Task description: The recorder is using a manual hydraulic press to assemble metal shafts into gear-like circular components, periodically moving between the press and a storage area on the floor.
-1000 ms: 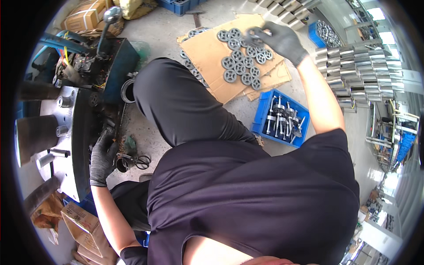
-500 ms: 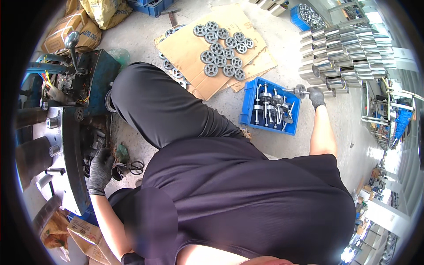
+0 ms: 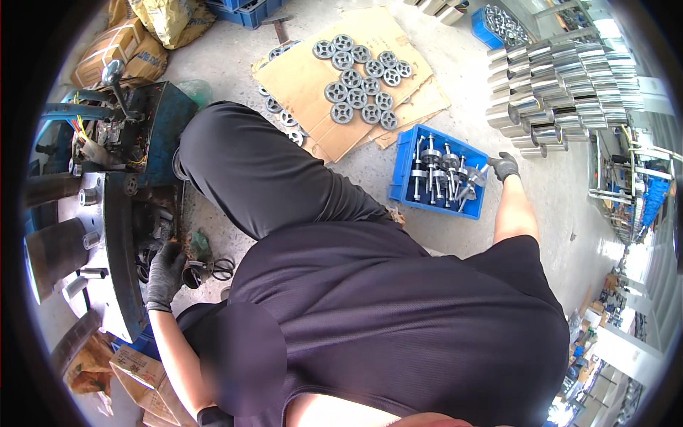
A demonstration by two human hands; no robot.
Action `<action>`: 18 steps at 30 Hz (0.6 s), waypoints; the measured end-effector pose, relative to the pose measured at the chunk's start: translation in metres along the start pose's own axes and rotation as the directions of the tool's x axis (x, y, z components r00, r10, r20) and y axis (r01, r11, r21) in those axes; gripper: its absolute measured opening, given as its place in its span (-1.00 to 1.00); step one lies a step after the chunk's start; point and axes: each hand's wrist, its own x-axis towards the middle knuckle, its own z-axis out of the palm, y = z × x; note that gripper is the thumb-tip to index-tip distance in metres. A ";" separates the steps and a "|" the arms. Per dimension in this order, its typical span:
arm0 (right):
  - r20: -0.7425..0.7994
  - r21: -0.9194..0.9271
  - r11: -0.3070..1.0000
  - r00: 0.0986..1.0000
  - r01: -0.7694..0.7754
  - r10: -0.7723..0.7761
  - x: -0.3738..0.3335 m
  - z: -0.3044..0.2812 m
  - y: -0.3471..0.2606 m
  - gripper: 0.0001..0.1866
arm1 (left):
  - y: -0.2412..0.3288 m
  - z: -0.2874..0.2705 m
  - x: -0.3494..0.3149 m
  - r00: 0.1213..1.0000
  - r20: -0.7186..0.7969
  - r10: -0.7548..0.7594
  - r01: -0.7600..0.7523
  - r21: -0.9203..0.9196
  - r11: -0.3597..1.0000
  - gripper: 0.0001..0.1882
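My right hand (image 3: 505,166), in a dark grey glove, is at the right rim of a blue crate (image 3: 402,167). Its fingers are closed at the upper end of a metal shaft with a disc (image 3: 474,176), which leans tilted inside that crate. Several similar shafts with discs (image 3: 431,158) lie in the crate beside it. On the other side, my gloved left hand (image 3: 165,276) hangs beside the machine (image 3: 117,256), close to a dark ring-shaped part (image 3: 192,276) and a spoked wheel (image 3: 223,268). Its fingertips point toward the machine and are partly hidden, so I cannot see whether they hold anything.
Several spoked metal wheels (image 3: 356,97) lie on flattened cardboard (image 3: 299,82) ahead. Shiny metal tubes (image 3: 562,92) are stacked at the far right, near another blue bin (image 3: 485,32) of metal parts. Sacks (image 3: 167,21) and a carton (image 3: 107,53) stand at the far left.
My right hand has come down a little, lowering the shaft with a disc from above the crate's right rim into it. My left hand has barely moved.
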 end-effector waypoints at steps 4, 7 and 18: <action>-0.120 0.081 0.996 0.992 0.035 -0.025 0.039 -0.004 0.016 -0.26 | -0.002 0.004 0.012 0.998 -0.008 0.057 -0.057 0.034 0.998 -0.70; -0.075 0.107 0.989 0.993 0.099 -0.091 0.045 0.019 -0.019 -0.38 | 0.001 -0.004 0.001 0.992 -0.069 0.103 -0.097 0.073 0.993 -0.73; -0.060 0.702 0.486 0.723 0.521 -0.688 -0.060 0.069 -0.322 -0.64 | 0.027 -0.065 -0.108 0.688 -0.720 0.087 -0.316 -0.189 0.930 -0.72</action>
